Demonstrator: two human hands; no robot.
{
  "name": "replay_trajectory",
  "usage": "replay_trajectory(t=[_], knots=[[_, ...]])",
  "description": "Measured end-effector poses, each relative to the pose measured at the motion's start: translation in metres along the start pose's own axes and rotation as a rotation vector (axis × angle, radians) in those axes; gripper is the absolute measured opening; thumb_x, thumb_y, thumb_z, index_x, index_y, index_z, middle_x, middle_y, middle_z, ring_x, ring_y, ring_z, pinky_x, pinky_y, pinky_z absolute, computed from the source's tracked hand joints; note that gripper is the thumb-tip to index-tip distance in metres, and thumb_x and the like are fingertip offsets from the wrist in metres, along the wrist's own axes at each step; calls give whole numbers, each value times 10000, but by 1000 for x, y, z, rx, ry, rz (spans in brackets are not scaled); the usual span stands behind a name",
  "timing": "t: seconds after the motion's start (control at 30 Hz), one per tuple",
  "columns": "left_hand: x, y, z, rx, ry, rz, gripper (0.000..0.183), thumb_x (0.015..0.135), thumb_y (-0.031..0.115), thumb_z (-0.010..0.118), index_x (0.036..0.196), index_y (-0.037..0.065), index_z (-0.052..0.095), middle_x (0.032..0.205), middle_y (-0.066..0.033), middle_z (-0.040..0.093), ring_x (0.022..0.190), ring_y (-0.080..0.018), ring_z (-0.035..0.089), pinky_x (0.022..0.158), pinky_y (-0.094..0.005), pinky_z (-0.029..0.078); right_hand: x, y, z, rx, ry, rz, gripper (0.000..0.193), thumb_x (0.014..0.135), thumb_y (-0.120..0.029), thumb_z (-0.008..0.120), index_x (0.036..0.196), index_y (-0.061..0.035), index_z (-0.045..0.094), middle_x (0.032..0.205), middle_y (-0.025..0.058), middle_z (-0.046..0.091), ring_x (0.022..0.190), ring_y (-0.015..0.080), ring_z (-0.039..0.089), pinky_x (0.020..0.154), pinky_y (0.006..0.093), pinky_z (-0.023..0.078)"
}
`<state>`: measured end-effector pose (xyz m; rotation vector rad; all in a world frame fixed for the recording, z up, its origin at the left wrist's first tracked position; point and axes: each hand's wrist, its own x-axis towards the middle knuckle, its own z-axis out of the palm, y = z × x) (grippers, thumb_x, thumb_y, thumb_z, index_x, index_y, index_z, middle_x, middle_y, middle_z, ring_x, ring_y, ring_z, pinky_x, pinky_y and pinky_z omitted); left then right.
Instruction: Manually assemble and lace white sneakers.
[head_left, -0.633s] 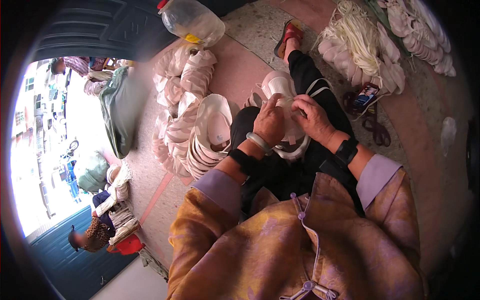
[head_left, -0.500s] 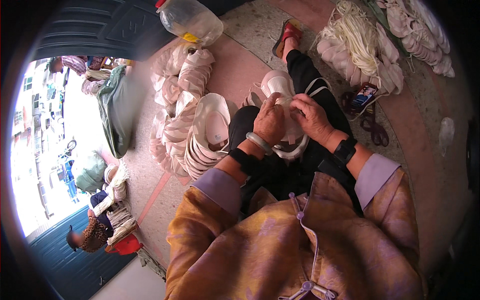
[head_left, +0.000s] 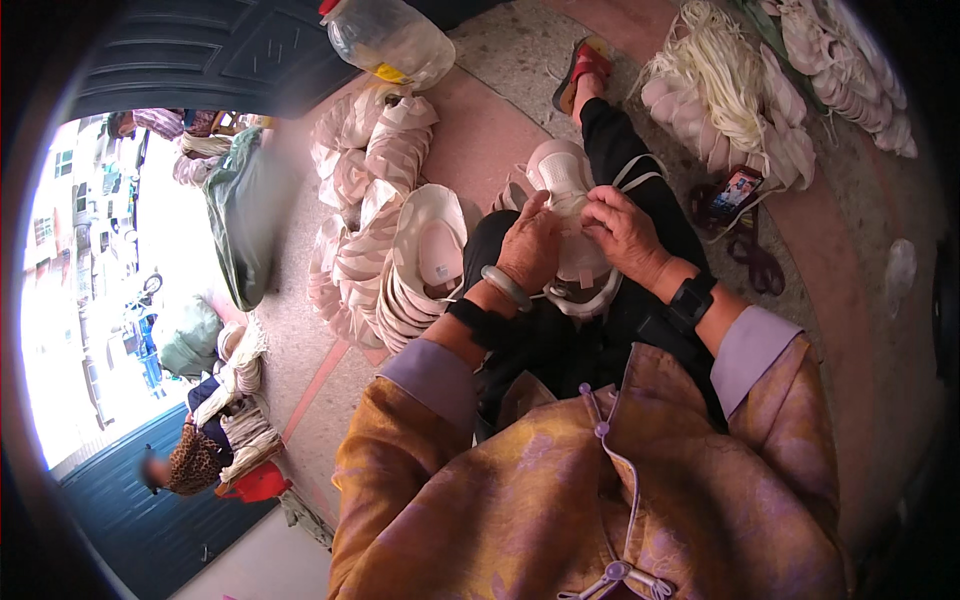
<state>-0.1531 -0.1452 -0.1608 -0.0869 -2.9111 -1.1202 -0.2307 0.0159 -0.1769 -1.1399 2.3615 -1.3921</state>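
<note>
Head view: left hand [head_left: 530, 245] and right hand [head_left: 622, 232] both on white moulded fabric cup piece [head_left: 565, 180] on lap, fingers curled closed, pinching its near edge. Piece's long axis runs far-near; hands equally close. Stack of white cups [head_left: 420, 265] left.

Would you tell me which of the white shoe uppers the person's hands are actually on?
The white upper on the lap, gripped by the left hand and right hand; the stacked uppers lie untouched on the floor.
</note>
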Motion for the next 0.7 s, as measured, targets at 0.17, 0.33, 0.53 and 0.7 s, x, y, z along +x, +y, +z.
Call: replay_trajectory(t=[0.17, 0.33, 0.53, 0.7], knots=[[1, 13, 9, 42, 27, -150, 93, 765, 26, 511, 843, -4, 552, 1152, -239, 483, 1014, -403, 513, 864, -395, 430, 1, 2, 1, 14, 15, -20, 159, 682, -47, 637, 805, -75, 540, 926, 80, 507, 869, 289, 539, 754, 362, 449], [2, 9, 12, 44, 56, -107, 108, 811, 54, 484, 875, -3, 549, 1177, -248, 466, 1008, -413, 509, 865, -410, 425, 1, 5, 4, -9, 34, -51, 169, 676, -46, 639, 806, -79, 536, 924, 84, 505, 864, 289, 538, 759, 364, 447], [-2, 10, -2, 65, -39, -123, 208, 707, 92, 564, 902, 18, 569, 1199, -238, 455, 1048, -404, 489, 881, -421, 410, -2, 9, -14, -64, -16, -127, 110, 718, -53, 574, 809, -44, 514, 989, 126, 526, 879, 323, 531, 749, 404, 426], [-7, 16, -21, 129, -6, -42, 334, 640, 121, 602, 965, 50, 571, 1295, -209, 384, 1156, -378, 415, 944, -438, 351, -14, 12, -58, -177, 34, -135, 66, 760, -44, 508, 820, -18, 502, 990, 173, 543, 901, 333, 534, 818, 422, 401]])
